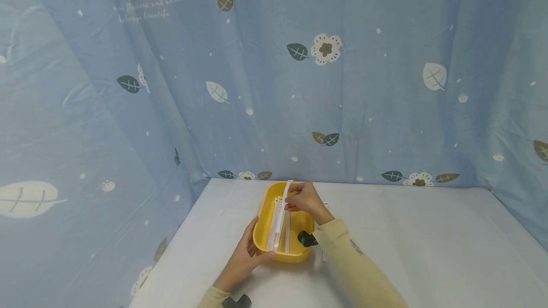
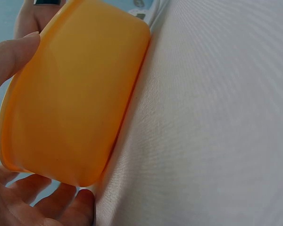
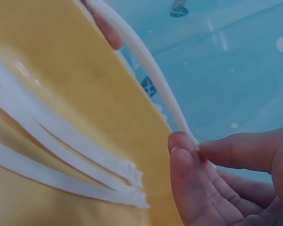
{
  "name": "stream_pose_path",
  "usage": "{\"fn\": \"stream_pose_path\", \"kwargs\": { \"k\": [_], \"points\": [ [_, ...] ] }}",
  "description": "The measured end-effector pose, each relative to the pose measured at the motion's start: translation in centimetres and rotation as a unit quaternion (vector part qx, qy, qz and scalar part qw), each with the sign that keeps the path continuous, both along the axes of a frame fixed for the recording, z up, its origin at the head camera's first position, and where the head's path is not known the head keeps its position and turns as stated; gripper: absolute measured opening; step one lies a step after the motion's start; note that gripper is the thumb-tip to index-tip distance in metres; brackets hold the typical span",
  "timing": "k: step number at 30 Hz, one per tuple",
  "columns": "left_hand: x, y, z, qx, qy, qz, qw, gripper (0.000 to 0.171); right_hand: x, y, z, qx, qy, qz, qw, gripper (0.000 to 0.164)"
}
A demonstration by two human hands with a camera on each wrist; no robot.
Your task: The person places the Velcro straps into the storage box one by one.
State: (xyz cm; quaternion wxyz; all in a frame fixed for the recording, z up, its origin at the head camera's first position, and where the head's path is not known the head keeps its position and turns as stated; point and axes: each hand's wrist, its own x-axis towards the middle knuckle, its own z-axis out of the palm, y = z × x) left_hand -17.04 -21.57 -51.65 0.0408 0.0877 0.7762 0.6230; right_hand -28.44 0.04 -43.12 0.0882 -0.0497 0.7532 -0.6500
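Observation:
A yellow plastic tub [image 1: 294, 256] stands on the white table. My left hand [image 1: 243, 255] grips its near left corner, the thumb on the near rim and the fingers along the left side; the left wrist view shows the tub's outer wall [image 2: 80, 94] between them. Over the tub, my right hand [image 1: 305, 199] pinches a narrow white strip [image 1: 280, 216] between thumb and fingers. In the right wrist view the strip [image 3: 153, 70] bends upward from the fingertips. Several similar strips [image 3: 85, 146] lie lengthwise on the tub's floor.
A white cloth [image 1: 406, 241] covers the table. Behind and to the left hangs a blue curtain [image 1: 265, 70] with leaf and flower prints. A dark device [image 1: 306, 238] on the right wrist overlaps the tub's right side.

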Motion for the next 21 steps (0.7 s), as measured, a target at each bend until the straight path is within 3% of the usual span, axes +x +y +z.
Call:
{"fn": "stream_pose_path", "kwargs": {
  "k": [21],
  "points": [
    [-0.1,-0.2,-0.4,0.009,0.01,-0.013,0.9998,0.103,-0.2,-1.9,-0.7,0.018,-0.025,0.02,0.999,0.039]
  ]
}}
